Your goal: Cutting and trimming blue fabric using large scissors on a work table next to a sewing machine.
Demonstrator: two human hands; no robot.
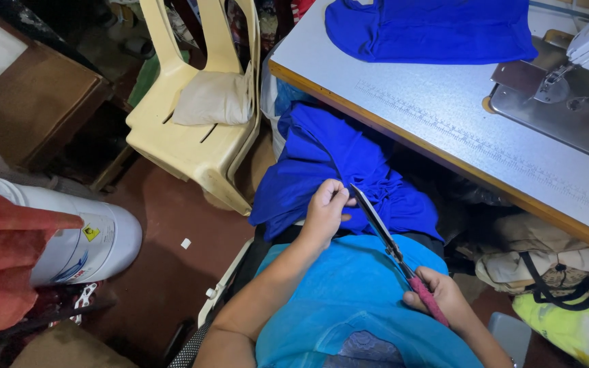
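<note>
Head view shows the left hand (326, 208) pinching blue fabric (335, 170) on the lap, below the worktop (431, 116) edge; the right hand (441, 293) grips closed around red-handled scissors (393, 249), blades touching the fabric.

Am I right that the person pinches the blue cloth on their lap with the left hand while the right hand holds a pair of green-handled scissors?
Not quite. In the head view the scissors have a pink handle, not green. The rest holds: the left hand pinches the blue cloth on the lap, and the right hand holds the scissors.
</note>
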